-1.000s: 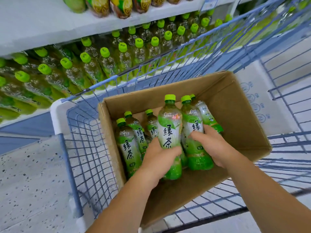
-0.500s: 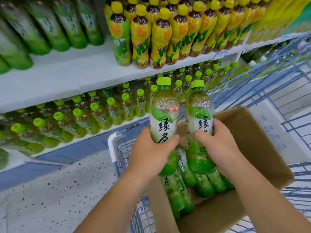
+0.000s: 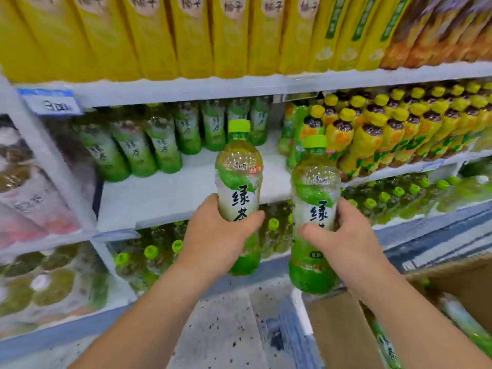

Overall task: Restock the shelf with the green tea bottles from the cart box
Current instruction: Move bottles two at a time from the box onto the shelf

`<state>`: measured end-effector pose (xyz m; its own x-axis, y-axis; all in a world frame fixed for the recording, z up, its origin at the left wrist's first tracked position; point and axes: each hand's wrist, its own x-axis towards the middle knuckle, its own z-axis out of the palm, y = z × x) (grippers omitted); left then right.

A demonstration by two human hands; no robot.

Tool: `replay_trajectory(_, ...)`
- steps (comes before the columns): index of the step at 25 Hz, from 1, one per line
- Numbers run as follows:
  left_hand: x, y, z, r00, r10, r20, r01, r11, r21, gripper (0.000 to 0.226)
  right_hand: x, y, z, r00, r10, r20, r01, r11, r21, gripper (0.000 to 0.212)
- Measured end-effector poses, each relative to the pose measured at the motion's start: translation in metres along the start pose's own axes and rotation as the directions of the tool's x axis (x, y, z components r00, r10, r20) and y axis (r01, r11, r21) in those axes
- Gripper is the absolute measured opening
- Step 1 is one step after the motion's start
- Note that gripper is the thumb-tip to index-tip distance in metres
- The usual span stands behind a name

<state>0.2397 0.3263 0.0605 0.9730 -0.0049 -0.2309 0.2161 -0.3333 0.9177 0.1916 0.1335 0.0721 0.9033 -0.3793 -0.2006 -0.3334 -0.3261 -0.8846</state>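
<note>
Two green tea bottles are up in front of the shelving, both upright and neither set down yet. The left bottle is held by the left hand, fingers and thumb curled round its lower label. The right bottle sits a little lower and nearer, with the right hand wrapped round its middle in the same way. The two bottles are close together but apart. Just beyond them is the middle shelf, whose near part is bare white, while a row of shelved green tea bottles stands along its far side. That open stretch looks like the slot to be filled. At the near right is the cardboard box, resting in the cart, and blurred green shapes inside it look like more bottles waiting to come out. To the right on the same shelf stand yellow-capped bottles, and green-capped ones fill the shelf below. As a judgement, the restocking is partway through: this pair is lifted but not placed, the shelf front is unfilled, and some stock remains in the box.
</note>
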Motion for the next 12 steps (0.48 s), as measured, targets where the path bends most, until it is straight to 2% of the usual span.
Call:
replay_trajectory(6, 0.038, -0.032, -0.077, 0.998, 0.058, -0.038, -0.057, 0.997, 0.045, 0.032, 0.025, -0.030, 0.088, 0.996, -0.071, 0.061, 0.071, 0.997, 0.012, 0.027)
replay_trajectory(12, 0.089, -0.058, -0.096, 0.992, 0.095, -0.080, -0.096, 0.995, -0.003, 0.036, 0.076, -0.028, 0.136, 0.991, -0.110, 0.072, 0.109, 0.994, 0.020, 0.036)
